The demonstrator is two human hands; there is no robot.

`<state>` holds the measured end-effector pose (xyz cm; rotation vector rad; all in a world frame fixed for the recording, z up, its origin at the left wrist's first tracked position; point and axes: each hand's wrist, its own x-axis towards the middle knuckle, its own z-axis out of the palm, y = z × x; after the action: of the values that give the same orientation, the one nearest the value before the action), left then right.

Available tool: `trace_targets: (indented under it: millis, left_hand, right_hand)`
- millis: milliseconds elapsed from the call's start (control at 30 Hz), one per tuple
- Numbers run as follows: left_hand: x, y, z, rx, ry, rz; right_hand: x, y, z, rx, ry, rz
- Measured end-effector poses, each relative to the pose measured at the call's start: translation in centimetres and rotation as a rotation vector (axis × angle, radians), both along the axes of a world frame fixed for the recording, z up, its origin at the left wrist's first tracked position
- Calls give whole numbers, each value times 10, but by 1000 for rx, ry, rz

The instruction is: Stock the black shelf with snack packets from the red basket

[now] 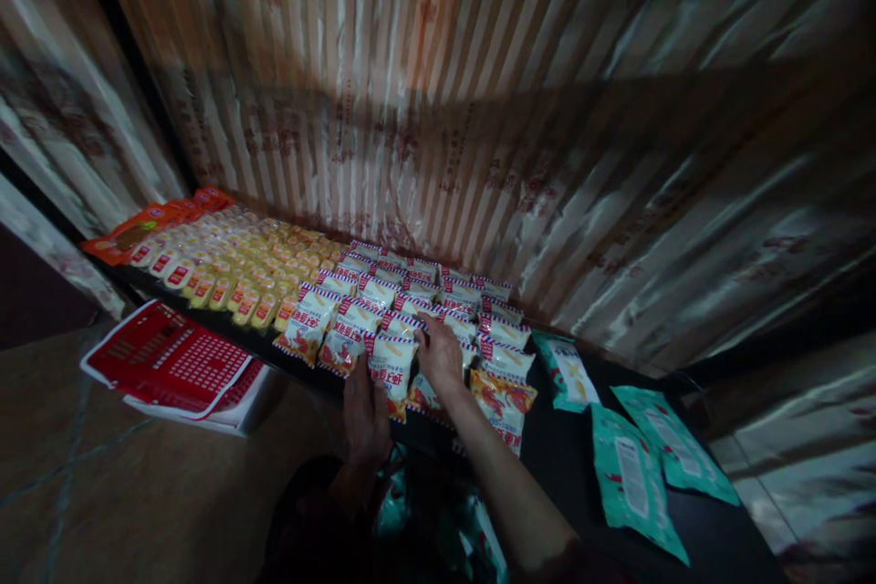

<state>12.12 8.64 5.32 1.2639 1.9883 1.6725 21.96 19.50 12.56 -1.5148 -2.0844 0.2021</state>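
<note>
Right hand [442, 351] lies palm-down on the block of white packets [411, 306], fingers [425, 325] close together and flat, tips on the middle rows, not pinching anything. Left hand [366, 415] sits at the lower edge of the front packet [390, 365], touching it; seen from the back, so can't tell whether its fingers are curled on it or loose

White packets: glossy plastic pillow bags, rectangular, red-and-blue striped borders, red print, overlapped like shingles in tight rows at bench centre. Left of them, touching: smaller yellow packets [253, 265], same shiny film, also in rows. Beyond those, at the far left end, flat orange packets [147, 224]. Right of the block, apart from it: three teal packets [633, 474], long flat sachets lying loose at different angles

Bench [561, 452]: black, smooth, matte, runs diagonally left-rear to right-front

Behind it: striped sheeting [479, 109], cream and brown bands, crinkled and reflective like foil, covering the whole back wall and sides

Floor [68, 474]: brown tile with visible joints. Red baskets [164, 356], perforated plastic, stacked on it just below the left bench edge

Lighting dim, edges blurred
</note>
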Motion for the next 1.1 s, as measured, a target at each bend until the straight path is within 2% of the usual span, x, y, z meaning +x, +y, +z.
trace_targets:
  millis: [200,367,533,700,833,1100]
  left_hand:
    - [4,6,1,-1,114,26]
    - [7,10,0,67,185,67]
    - [9,13,1,67,242,68]
    - [15,17,4,2,297,124]
    - [18,20,2,33,338,154]
    - [22,29,-3,50,368,177]
  right_hand:
    - [5,22,5,16,112,124]
    - [11,49,16,-92,-39,30]
    - [11,69,23,-134,-114,45]
    - [4,78,28,-170,-171,105]
    - [0,83,27,-194,-170,130]
    - [5,88,28,-181,-90,85]
